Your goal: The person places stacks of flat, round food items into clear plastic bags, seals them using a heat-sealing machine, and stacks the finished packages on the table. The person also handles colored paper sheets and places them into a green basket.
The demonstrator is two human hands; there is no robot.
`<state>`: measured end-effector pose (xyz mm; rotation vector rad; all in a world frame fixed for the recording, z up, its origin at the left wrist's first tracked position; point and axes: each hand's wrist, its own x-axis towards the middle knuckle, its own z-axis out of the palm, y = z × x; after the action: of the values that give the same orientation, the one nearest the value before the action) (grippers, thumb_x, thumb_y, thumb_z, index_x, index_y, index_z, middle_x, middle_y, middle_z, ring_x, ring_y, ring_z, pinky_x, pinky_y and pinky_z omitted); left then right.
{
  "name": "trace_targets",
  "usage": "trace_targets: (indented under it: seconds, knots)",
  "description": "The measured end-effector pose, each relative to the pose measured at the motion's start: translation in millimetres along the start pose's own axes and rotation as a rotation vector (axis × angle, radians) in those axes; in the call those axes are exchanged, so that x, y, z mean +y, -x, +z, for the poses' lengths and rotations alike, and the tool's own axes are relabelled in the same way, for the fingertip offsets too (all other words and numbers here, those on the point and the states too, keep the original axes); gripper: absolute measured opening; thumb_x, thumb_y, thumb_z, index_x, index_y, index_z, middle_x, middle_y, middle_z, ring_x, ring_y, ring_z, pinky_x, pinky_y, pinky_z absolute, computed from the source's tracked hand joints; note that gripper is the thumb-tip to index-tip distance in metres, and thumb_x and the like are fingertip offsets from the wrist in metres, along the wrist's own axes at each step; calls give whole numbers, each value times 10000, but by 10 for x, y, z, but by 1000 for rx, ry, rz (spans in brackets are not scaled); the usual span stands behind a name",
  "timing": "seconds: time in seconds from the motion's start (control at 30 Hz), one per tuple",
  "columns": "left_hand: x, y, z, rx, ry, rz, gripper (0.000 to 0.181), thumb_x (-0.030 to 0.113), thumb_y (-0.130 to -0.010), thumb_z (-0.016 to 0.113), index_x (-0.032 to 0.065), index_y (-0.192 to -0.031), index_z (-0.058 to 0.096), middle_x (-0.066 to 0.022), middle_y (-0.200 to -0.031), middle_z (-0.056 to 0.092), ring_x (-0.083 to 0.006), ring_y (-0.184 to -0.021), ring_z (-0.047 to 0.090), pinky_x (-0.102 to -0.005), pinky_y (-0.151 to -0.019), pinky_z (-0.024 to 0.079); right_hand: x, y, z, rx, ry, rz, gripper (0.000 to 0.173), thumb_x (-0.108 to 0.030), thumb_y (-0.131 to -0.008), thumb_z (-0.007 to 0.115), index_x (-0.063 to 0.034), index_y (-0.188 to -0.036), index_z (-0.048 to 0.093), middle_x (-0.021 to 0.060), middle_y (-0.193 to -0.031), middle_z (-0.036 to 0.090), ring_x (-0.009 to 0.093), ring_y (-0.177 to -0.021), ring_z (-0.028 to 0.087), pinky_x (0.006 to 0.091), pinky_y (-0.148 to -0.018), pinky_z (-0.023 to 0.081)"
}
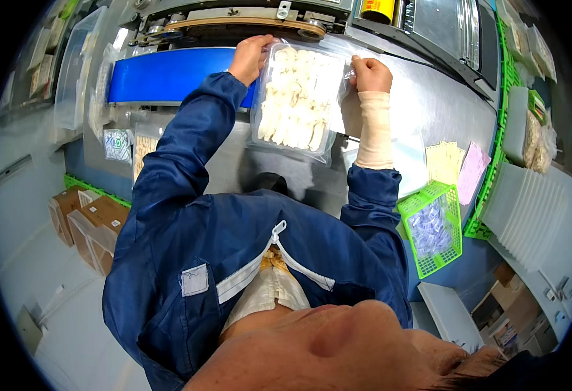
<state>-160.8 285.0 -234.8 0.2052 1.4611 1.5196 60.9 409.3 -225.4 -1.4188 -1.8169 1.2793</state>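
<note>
A clear plastic bag (332, 151) lies around a clear tray filled with rows of pale, elongated food pieces (296, 97); what food they are I cannot tell. My left hand (251, 57) pinches the bag's film at the upper left corner, beside the blue conveyor belt (168, 76). At the upper right, my right hand (371, 73) grips the film between thumb and fingers, a little away from the tray's edge. The bagged tray is in front of my body, over the steel table (413, 107), near the machine's brown drive belt (247, 22).
Right of me are a green plastic basket (428, 271) with small clear packets, yellow paper slips (442, 159) and a pink slip (472, 168). A small printed packet (118, 146) lies at the left. Cardboard boxes (97, 215) stand low left. The machine edges the table's far side.
</note>
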Motion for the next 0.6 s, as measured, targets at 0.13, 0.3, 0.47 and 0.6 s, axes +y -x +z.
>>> trace_targets:
  seconds: [0.13, 0.3, 0.47, 0.6]
  knots:
    - [38, -19, -152, 13, -28, 36, 251, 183, -896, 454, -28, -943, 581, -90, -842, 625, -125, -703, 609, -219, -579, 499, -45, -19, 153, -13, 89, -33, 342, -319, -771, 577, -12, -630, 627, 108, -508, 581, 217, -459, 584, 313, -547, 470]
    - [40, -51, -541, 16, -83, 57, 262, 203, -901, 464, -18, -998, 566, -79, -885, 618, -118, -731, 600, -203, -626, 491, -165, -24, 354, -119, 143, -13, 335, -324, -779, 571, -18, -656, 630, 83, -517, 583, 187, -481, 572, 294, -532, 452]
    - [154, 507, -944, 200, -117, 407, 267, 157, -905, 466, 0, -1115, 516, -110, -1077, 572, -179, -933, 570, -273, -804, 467, -140, 147, 467, -182, 66, -104, 330, -296, -806, 519, -9, -687, 629, 88, -562, 608, 192, -512, 590, 314, -534, 466]
    - [-37, 1214, -1812, 451, -311, 629, 252, 109, -891, 477, -24, -1101, 520, -100, -1085, 573, -170, -950, 568, -263, -812, 447, -130, 699, 109, -226, -144, -100, 270, -220, -846, 534, 16, -741, 610, 68, -593, 592, 86, -492, 512, 213, -461, 397]
